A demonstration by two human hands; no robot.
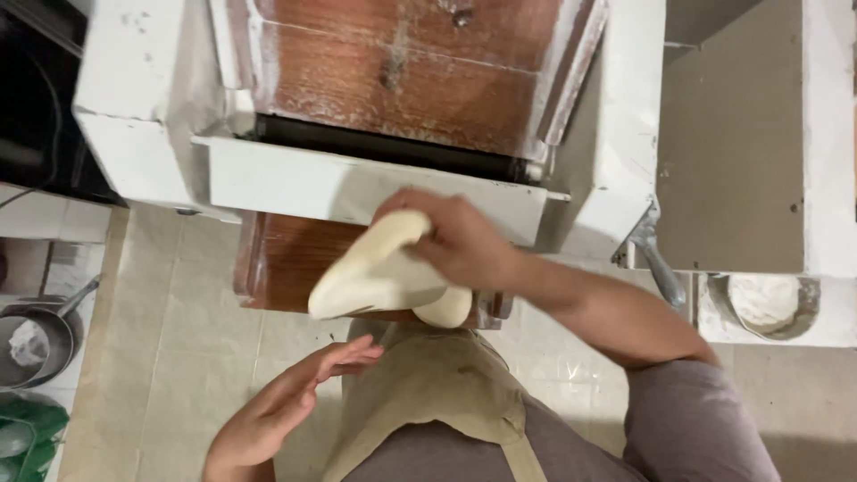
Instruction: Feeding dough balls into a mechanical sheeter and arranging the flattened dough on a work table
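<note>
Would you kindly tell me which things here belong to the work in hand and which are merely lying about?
In use:
- dough sheet, held in the right hand
- left hand, open below it
- white dough roller machine
- its wooden board

Lying about:
- metal pan
- flour container
- green item

— Where's the dough sheet (379, 272) now?

— In the right hand (460, 239), hanging over the front edge of the lower board (281, 259) of the rolling machine (134, 134). The upper board (402, 71) lies behind, above the roller slot.

— And the other hand?

— The left hand (281, 406) sits lower, nearer the apron (428, 384), apart from the dough.

— What's around?

— A pan (40, 335) on the floor at the left; a bowl of flour (768, 303) to the machine's right.
</note>
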